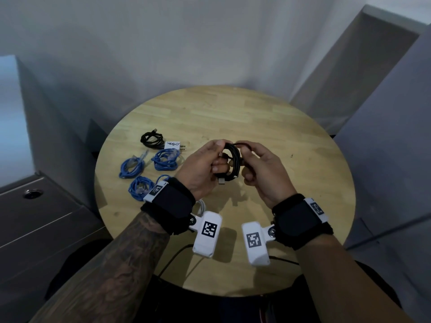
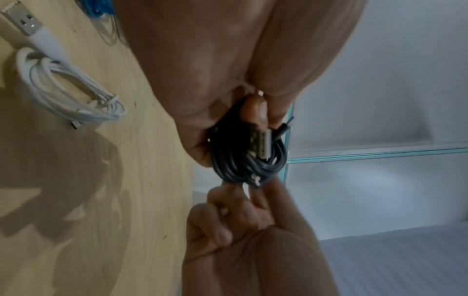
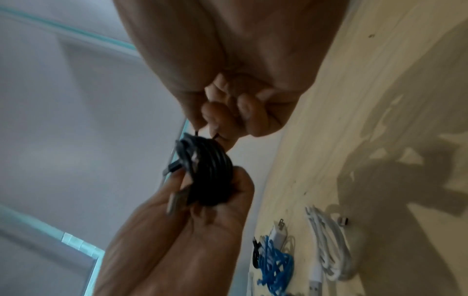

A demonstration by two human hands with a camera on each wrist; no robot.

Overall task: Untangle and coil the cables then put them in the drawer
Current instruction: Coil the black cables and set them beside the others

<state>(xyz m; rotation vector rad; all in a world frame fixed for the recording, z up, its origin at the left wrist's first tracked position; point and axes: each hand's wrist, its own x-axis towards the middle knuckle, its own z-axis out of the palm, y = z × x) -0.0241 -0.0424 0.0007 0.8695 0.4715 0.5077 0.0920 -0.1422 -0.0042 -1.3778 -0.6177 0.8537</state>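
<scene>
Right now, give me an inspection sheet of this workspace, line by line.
Surface: round wooden table, bare on its right half.
Job's things: black cable coil held above the table; black coil, blue coils and white coil lying at left.
Clutter: white plug adapter.
Grippers: left hand grips the held coil; right hand pinches its loose end.
Cables: held coil's USB plug hangs free.
Surroundings: grey drawer unit at left, drawers closed.

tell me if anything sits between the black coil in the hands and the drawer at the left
Nothing visible blocks it. The black coil is held above the table by the left hand and right hand. The blue cables lie low on the table toward the closed drawer.
</scene>
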